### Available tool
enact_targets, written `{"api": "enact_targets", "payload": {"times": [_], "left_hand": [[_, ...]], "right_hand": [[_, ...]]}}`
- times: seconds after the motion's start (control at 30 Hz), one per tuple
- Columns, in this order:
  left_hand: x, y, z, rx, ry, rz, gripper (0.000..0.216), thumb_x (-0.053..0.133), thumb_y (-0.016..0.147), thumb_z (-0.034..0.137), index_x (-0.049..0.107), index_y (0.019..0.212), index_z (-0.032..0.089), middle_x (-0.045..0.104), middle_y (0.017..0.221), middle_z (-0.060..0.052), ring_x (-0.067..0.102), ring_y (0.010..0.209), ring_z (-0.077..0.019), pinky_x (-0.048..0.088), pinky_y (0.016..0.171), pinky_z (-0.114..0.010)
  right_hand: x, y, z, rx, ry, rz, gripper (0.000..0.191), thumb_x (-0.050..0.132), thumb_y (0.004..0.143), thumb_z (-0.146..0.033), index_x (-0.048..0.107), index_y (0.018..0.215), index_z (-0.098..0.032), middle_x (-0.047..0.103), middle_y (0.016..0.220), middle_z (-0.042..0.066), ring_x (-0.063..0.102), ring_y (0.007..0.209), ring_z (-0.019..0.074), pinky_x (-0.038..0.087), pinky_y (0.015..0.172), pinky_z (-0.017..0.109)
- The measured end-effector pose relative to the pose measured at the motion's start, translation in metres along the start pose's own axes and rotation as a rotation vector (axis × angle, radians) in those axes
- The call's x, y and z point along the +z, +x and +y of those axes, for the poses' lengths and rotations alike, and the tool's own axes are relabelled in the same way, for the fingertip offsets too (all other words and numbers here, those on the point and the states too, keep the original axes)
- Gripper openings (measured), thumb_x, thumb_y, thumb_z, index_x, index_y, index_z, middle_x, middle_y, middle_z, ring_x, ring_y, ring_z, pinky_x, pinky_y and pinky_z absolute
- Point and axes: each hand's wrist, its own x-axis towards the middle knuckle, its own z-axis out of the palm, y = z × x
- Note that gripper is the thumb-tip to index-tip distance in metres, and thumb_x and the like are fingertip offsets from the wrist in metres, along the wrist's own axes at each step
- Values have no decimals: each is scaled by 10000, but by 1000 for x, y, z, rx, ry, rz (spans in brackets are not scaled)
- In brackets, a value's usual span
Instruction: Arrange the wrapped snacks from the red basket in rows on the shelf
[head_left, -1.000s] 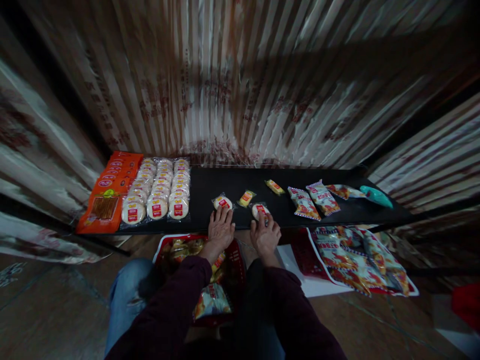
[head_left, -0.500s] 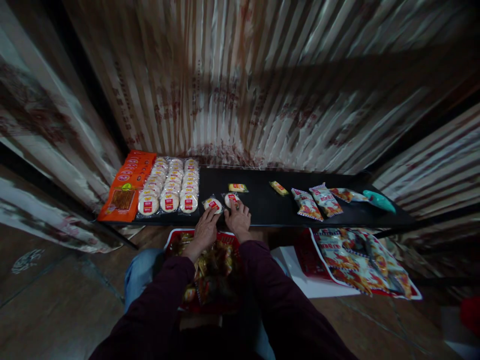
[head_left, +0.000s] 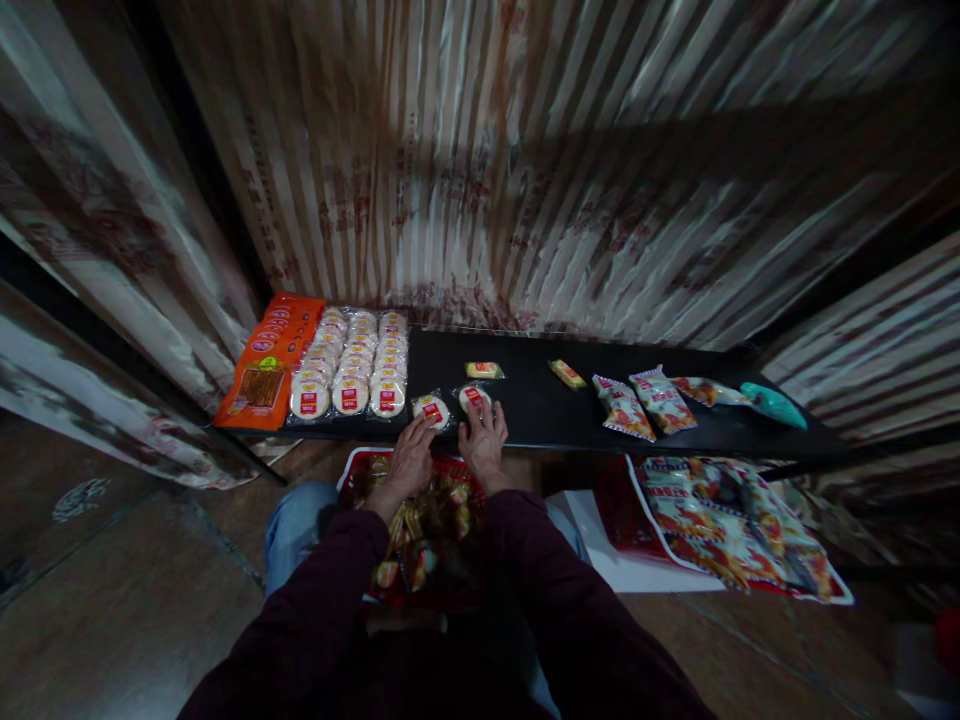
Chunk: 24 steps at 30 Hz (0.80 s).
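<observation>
Shelf is bearing rows of round cakes; left hand is pressing spread fingers on one wrapped cake at the front edge, right hand likewise on another. Sliding either carelessly risks tipping it into the basket below.

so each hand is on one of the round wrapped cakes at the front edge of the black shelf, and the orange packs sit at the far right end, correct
Not quite: the head view shows the orange packs at the far left end, beside the rows of round cakes. The rest holds: the left hand and right hand each rest on a round wrapped cake at the front edge of the black shelf.
</observation>
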Motion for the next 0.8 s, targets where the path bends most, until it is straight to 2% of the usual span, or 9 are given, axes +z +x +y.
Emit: {"api": "enact_targets", "payload": {"times": [0.1,0.17,0.27,0.5,0.67,0.8], "left_hand": [[0,-7,1,-1,12,-14,573,415,693,-30,549,1220,149,477,1414,-114,276,1414,-233,318,1148,-507],[-2,-10,1,-6,12,-29,572,418,699,-22,550,1223,163,483,1410,-110,289,1409,-230,313,1149,-513],[-3,-15,2,-8,-2,-28,555,406,715,-16,552,1216,174,491,1400,-105,310,1399,-215,315,1150,-508],[-4,-24,5,-24,-30,24,517,397,721,-27,561,1178,151,494,1384,-115,293,1406,-213,314,1157,-497],[-6,-25,7,-54,-73,42,548,399,695,-38,565,1172,176,511,1364,-97,337,1379,-212,314,1152,-524],[-5,-30,11,-90,-89,52,506,419,705,-18,568,1149,174,520,1346,-104,350,1371,-222,312,1149,-530]], "right_hand": [[7,-17,-10,-171,98,-27,514,416,828,-138,524,1330,-160,409,1475,109,214,1416,282,306,1093,488],[11,-26,-16,-203,155,-32,547,410,807,-108,507,1345,-143,477,1420,117,252,1403,258,314,1103,475],[13,-37,-23,-184,220,-30,567,434,798,-123,481,1363,-124,535,1360,122,293,1380,248,320,1111,464],[7,-45,-28,-163,317,-26,438,455,868,-240,560,1283,-148,611,1264,110,383,1322,241,329,1098,454],[3,-48,-31,-137,367,9,392,467,862,-257,615,1207,-148,654,1196,115,399,1302,256,337,1075,484],[3,-56,-33,-130,449,12,366,470,849,-242,639,1166,-176,671,1156,104,466,1231,237,376,1054,450]]}}
